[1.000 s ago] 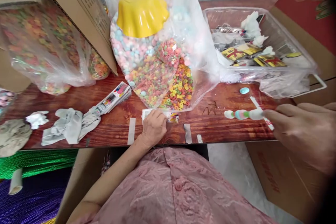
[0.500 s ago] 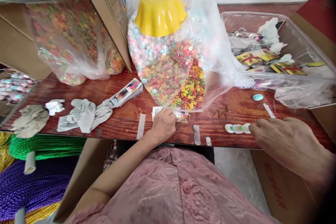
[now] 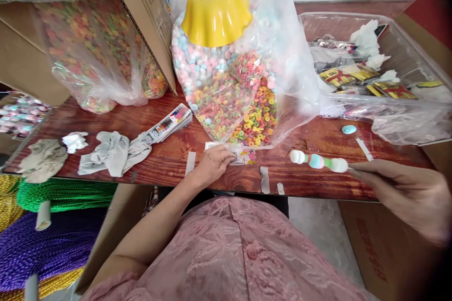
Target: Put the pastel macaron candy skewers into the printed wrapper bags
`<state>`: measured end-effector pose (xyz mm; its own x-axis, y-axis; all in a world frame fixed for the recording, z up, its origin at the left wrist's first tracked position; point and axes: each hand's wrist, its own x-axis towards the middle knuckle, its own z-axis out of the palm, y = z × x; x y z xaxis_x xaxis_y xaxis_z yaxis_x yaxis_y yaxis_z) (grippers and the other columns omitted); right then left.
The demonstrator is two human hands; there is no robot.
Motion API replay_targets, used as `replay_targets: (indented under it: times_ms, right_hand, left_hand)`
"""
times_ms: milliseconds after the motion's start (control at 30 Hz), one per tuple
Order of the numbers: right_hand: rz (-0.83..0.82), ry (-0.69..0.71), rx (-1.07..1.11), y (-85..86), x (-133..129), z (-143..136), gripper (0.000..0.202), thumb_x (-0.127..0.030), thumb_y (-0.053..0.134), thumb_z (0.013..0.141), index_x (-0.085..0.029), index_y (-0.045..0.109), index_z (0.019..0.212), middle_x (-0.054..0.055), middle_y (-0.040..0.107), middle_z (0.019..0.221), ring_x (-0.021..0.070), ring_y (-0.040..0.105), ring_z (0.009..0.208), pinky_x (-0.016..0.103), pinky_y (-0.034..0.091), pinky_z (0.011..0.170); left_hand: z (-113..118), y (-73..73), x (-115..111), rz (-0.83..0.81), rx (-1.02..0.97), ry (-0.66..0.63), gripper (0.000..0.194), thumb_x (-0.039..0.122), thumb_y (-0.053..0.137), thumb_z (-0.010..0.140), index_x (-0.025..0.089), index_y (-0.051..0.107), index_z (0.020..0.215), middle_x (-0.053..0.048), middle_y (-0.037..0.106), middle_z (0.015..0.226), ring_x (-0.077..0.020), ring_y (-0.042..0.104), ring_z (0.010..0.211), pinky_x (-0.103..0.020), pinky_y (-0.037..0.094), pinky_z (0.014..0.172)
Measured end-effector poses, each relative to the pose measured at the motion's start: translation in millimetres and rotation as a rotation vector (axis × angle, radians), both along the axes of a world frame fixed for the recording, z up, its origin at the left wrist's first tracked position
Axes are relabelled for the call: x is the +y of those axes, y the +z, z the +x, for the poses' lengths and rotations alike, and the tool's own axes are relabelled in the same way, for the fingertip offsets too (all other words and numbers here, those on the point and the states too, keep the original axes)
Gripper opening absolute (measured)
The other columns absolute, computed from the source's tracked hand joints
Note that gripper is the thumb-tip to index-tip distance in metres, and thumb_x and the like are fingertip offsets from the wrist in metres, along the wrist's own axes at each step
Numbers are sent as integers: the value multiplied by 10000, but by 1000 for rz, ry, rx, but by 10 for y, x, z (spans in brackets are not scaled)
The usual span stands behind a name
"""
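Note:
My right hand (image 3: 406,188) pinches the thin stick of a candy skewer (image 3: 318,162), lifted over the table's right part. White, green, blue and pink pieces are threaded along it. At the table's front middle, my left hand (image 3: 216,162) has its fingers curled on a small printed plastic bag (image 3: 245,155) that lies flat. The hand covers much of this bag. Just behind it stands a large clear sack (image 3: 226,108) of pastel balls and fruit-coloured candy rings (image 3: 259,120), with a yellow fluted bowl (image 3: 217,14) upside down on top.
A stack of printed bags (image 3: 169,123) lies left, beside grey gloves (image 3: 113,153) and crumpled paper (image 3: 75,141). A clear bin (image 3: 374,99) of packets stands at the back right. One blue candy (image 3: 349,129) rests before it. A cardboard box (image 3: 148,19) stands at the back left.
My right hand has raised the candy skewer off the table and its tip has moved left. My left hand has shifted slightly on the printed bag, its fingers reaching farther right.

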<state>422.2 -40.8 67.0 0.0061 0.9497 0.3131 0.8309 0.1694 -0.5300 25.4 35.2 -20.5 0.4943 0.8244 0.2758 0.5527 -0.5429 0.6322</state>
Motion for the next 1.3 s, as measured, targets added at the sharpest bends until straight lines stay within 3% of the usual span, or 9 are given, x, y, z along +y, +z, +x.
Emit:
replay_targets:
  times_ms: [100,200,467,600,767,1000,1167,1300]
  right_hand:
    - [43,116,203,-144,126,-431,89,-283,730,804,-254,769,879,34,766,836,179,715,705,273,577,667]
    - [103,156,232,-274,222,-702,74,-245,728,815,-244,763,880,32,767,837,181,719,722,280,580,692]
    - [236,266,46,-419,240,-776,124,-171,684,850,-249,722,939,15,745,821,160,700,710,275,553,673]
    - [299,306,-211,-367,243,-776,138,-161,618,884,-230,724,938,19,739,837,151,692,730,264,528,673]
    - [374,396,-505,-159,247,-839,165,-144,571,895,-222,712,930,15,734,806,144,663,698,281,452,637]
    - [498,462,-550,0,222,-883,180,-128,615,864,-257,701,955,-8,748,828,131,620,687,297,346,595]
    - [564,452,-553,-61,199,-838,189,-185,623,872,-304,702,995,-53,759,850,107,606,680,297,328,603]
    - [565,402,-531,-151,182,-886,214,-123,635,845,-256,696,1001,-35,764,865,106,587,644,289,339,592]
  left_hand:
    - [19,6,25,-65,-64,61,144,172,634,887,167,727,777,-18,670,738,-123,617,702,-239,458,671]
    - [45,24,26,-91,-102,93,130,170,682,852,159,711,726,-4,658,703,-114,599,668,-234,434,647]
    - [40,8,12,-130,-198,133,158,237,713,838,158,685,704,-1,668,697,-118,595,656,-248,443,657]
    - [27,-26,2,-70,-171,83,160,239,679,870,165,687,729,-9,660,710,-120,594,673,-244,440,652]
    - [31,-80,-18,108,-23,-15,196,263,592,934,179,697,792,-43,666,786,-147,598,753,-269,467,708]
    - [-2,-36,-1,256,176,-131,275,138,464,953,173,687,795,-68,666,826,-171,576,812,-281,458,731]
    - [-7,26,39,240,211,-225,333,111,396,946,185,688,802,-69,664,840,-169,570,813,-282,462,731]
    - [5,11,68,215,173,-251,326,130,409,948,188,696,806,-68,670,839,-165,584,806,-281,468,734]
